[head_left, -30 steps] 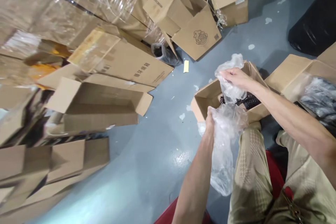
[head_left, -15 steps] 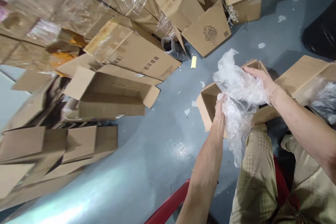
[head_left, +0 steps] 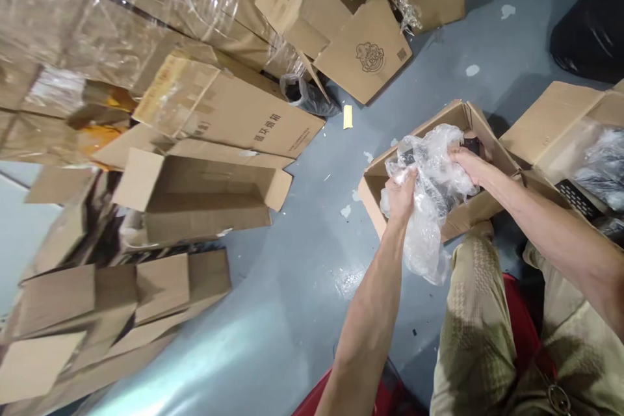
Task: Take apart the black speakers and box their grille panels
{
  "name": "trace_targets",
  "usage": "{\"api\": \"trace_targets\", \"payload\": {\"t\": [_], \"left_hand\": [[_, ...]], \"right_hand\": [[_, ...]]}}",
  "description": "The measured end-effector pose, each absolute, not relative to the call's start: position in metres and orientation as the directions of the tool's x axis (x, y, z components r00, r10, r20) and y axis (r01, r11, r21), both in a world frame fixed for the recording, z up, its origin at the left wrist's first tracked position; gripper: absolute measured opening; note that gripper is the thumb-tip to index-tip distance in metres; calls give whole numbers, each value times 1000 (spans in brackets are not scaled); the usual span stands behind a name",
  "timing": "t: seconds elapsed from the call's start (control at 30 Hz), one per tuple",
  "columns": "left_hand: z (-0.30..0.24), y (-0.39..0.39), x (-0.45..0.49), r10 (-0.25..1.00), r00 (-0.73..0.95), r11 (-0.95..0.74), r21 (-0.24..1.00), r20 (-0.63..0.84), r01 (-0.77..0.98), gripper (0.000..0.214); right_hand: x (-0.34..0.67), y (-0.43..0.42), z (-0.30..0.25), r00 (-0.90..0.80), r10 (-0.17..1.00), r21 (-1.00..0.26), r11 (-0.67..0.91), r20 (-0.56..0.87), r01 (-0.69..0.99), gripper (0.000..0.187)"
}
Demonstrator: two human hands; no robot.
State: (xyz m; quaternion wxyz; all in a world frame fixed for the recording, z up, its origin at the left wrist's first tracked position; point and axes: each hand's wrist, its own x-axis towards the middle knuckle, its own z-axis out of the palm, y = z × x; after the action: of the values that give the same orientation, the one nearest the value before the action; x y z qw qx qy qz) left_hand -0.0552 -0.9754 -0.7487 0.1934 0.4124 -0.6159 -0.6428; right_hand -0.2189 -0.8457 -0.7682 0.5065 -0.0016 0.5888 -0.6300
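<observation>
Well left of your grip, collapsed cardboard cartons (head_left: 195,104) lie heaped on the grey floor (head_left: 273,318), many under clear plastic film. Just right of your grip, a second open carton (head_left: 550,120) holds dark items in plastic. Directly beneath your hands sits an open cardboard box (head_left: 373,192), with your khaki trousers (head_left: 475,331) just below it.

The bubble wrap (head_left: 422,234) bunches between your hands, above the box, with its loose end hanging below your left hand (head_left: 400,196). That hand is closed on the wrap's near side, while your right hand (head_left: 468,166) curls over its far side. Something dark (head_left: 419,159) shows through, too hidden to name. The wrap looks light, soft and slippery; the gathered folds give the surest hold.
</observation>
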Motion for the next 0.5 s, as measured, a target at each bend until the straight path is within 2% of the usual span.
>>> {"api": "trace_targets", "payload": {"t": [0.13,0.23,0.37,0.5], "left_hand": [[-733,-983,-61,-624,-780,269,923,-52,-277,69],[-721,-994,-68,-499,-866,458,854,18,-246,65],[-715,-1000,-83,-401,-916,493,841,-9,-224,58],[-709,-999,-98,-510,-858,420,852,-62,-311,49]], "right_hand": [[-230,-831,-779,-498,-611,-717,172,-616,676,27],[-243,-808,-785,-511,-608,-727,168,-608,666,29],[-257,-766,-791,-577,-570,-795,264,-586,547,28],[-272,-713,-798,-710,-434,-831,326,-555,451,40]]}}
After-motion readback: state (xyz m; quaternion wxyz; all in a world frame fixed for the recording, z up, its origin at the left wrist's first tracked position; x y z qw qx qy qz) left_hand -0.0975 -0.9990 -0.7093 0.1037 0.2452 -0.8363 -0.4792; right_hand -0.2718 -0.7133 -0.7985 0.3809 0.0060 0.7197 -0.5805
